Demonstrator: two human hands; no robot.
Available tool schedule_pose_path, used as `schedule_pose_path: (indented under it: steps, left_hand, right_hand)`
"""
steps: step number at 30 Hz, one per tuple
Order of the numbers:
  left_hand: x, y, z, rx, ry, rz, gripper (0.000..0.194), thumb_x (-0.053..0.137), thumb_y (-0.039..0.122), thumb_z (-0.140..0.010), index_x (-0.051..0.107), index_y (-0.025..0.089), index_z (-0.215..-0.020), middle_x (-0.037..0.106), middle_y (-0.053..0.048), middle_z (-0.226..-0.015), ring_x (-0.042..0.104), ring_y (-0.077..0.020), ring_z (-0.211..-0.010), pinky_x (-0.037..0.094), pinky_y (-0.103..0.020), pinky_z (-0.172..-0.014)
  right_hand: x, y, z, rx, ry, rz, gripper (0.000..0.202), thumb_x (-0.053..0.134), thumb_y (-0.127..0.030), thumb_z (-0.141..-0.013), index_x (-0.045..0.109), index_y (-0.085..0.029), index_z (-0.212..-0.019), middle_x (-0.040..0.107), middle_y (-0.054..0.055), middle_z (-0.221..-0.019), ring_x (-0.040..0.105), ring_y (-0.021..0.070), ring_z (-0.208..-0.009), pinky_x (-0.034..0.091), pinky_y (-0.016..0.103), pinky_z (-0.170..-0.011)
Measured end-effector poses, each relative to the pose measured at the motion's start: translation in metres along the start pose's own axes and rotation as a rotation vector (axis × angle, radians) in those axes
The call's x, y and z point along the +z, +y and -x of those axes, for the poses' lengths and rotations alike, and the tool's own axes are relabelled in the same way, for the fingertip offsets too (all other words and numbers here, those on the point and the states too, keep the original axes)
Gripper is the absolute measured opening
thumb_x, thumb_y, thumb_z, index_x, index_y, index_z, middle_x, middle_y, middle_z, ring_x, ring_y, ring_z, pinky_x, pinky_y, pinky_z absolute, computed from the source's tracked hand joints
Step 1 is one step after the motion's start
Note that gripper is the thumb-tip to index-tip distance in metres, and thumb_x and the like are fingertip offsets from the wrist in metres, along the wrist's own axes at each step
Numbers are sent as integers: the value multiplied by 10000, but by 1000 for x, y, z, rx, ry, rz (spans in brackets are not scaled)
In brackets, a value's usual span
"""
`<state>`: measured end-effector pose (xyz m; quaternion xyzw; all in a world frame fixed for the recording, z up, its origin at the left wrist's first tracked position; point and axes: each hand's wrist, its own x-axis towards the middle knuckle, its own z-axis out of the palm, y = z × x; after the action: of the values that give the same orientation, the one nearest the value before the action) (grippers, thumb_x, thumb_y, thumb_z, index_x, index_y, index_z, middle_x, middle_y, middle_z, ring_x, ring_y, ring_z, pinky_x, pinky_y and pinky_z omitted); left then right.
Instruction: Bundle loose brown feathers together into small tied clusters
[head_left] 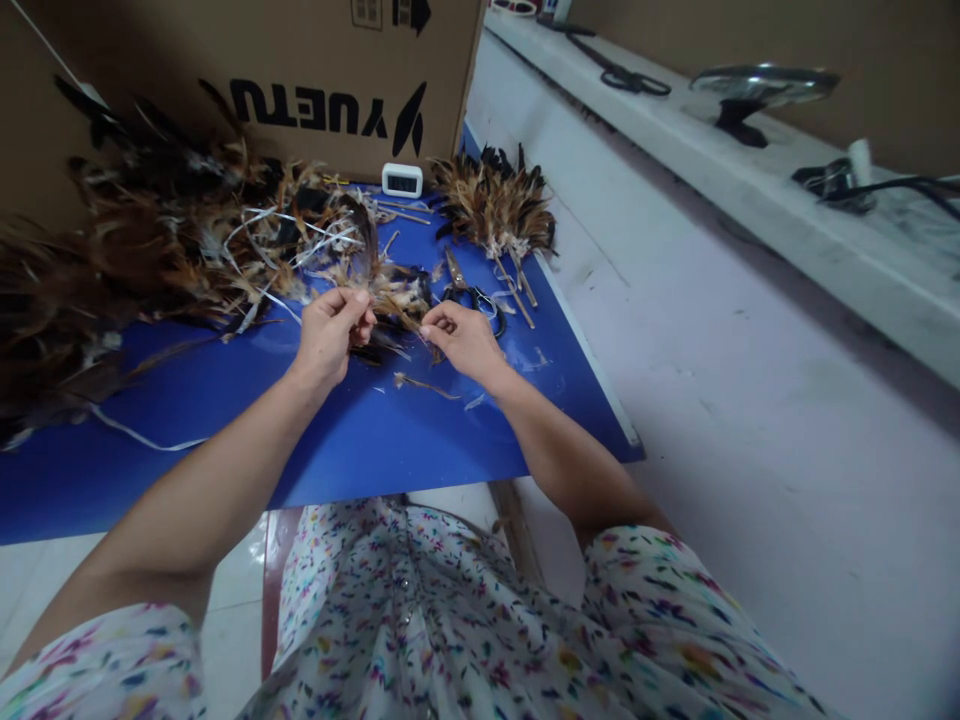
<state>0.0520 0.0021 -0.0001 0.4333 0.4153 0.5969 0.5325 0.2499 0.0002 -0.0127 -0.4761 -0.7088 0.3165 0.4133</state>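
Note:
Brown feathers [397, 305] stretch between my two hands over the blue tabletop [337, 450]. My left hand [334, 330] is closed, thumb against the fingers, pinching the feathers' left part. On the right, my right hand [457, 340] pinches their other end between thumb and fingertips. Scissors [469, 285] with black handles lie just beyond my right hand. A large heap of brown and black feathers [165, 240] with white ribbon [262, 250] covers the left and back. Feather bundles on sticks [499, 205] rest at the back right. One loose feather [426, 386] lies in front of my hands.
A cardboard box [322, 60] stands behind the heap, with a small white digital clock [403, 181] before it. Along the right runs a pale wall [675, 350] with a ledge [750, 190] bearing another pair of scissors [634, 82] and a round glass object [765, 85].

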Motion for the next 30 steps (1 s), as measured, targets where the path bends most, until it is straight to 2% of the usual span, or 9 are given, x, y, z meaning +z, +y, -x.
schedule_pose_path:
  steps: [7,13,19,25,30]
  left_hand:
    - [1,0,0,-9,3,9,192,760,302,-728,615,185,-682,566,37,-554,452,-52,-425,344,-184,-413]
    - [-1,-2,-1,-4,-18,-7,203,759,323,-742,615,183,-710,566,37,-567,466,-53,-426,349,-182,-412]
    - [-1,-2,-1,-8,-2,-6,223,775,329,-705,616,173,-695,559,42,-550,452,-48,-409,348,-173,-398]
    - [0,-3,-1,-6,-3,11,200,773,303,-706,626,169,-686,567,34,-547,461,-53,-415,357,-175,-399]
    - [1,-3,0,-12,-10,16,191,766,286,-717,623,166,-680,563,34,-550,463,-53,-425,348,-171,-400]
  right_hand:
    - [0,-1,-4,156,-5,-330,226,711,-257,-722,628,-156,-907,634,-16,-681,562,95,-566,463,248,-559]
    - [-2,-4,-2,194,-52,-387,231,710,-232,-726,656,-142,-931,631,-6,-682,579,109,-576,473,249,-536]
    - [-1,-1,-1,54,-25,-152,70,629,-201,-799,656,-154,-843,617,-15,-658,588,112,-572,492,278,-615]
    - [-4,-3,1,-217,158,217,64,624,-136,-810,666,-184,-800,622,27,-848,593,146,-782,504,315,-778]
    - [-6,-7,4,-353,293,416,113,559,-128,-852,640,-189,-804,591,59,-849,577,198,-871,500,371,-844]
